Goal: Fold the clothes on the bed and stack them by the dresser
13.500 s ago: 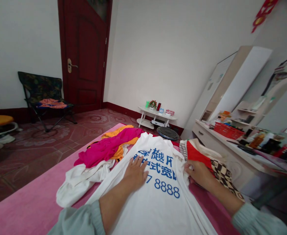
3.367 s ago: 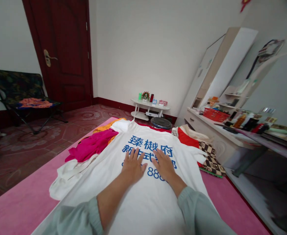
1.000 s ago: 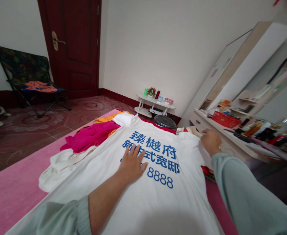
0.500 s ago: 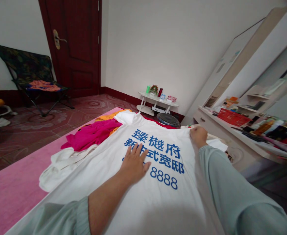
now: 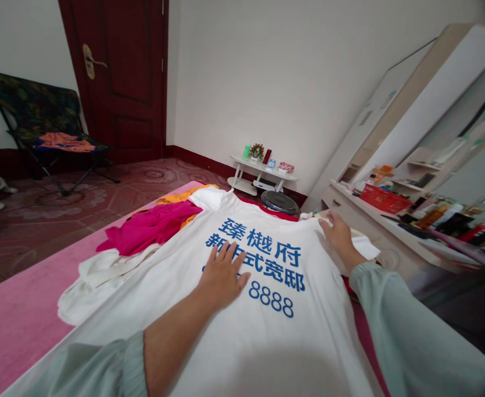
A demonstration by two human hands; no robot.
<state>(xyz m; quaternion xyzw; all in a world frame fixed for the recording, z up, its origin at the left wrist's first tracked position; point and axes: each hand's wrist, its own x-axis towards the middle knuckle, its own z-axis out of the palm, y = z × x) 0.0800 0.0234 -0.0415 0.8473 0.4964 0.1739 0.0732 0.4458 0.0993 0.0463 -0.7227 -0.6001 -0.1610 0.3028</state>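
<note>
A white T-shirt (image 5: 229, 336) with blue printed characters and digits lies spread over the pink bed cover (image 5: 22, 309). My left hand (image 5: 221, 275) rests flat on the print, fingers spread, hiding part of the lettering. At the shirt's right shoulder is my right hand (image 5: 339, 237), its thumb and fingers somewhat apart and touching the fabric. The right sleeve sticks out beyond that wrist, partly covered by it. To the left of the shirt lie a magenta garment (image 5: 151, 226), a white garment (image 5: 87, 286) and an orange cloth (image 5: 188, 193).
On the right stands a dressing table (image 5: 362, 218) with a red basket (image 5: 385, 198) and several bottles. Beyond the bed are a round black object (image 5: 279, 202) and a low white stand (image 5: 262, 168). A folding chair (image 5: 56, 118) is near the door (image 5: 122, 82).
My right hand has loosened from its closed grip on the shirt's shoulder, and its fingers have straightened. The shirt's right edge has shifted inward, baring dark pink bedding. My left hand stays on the print.
</note>
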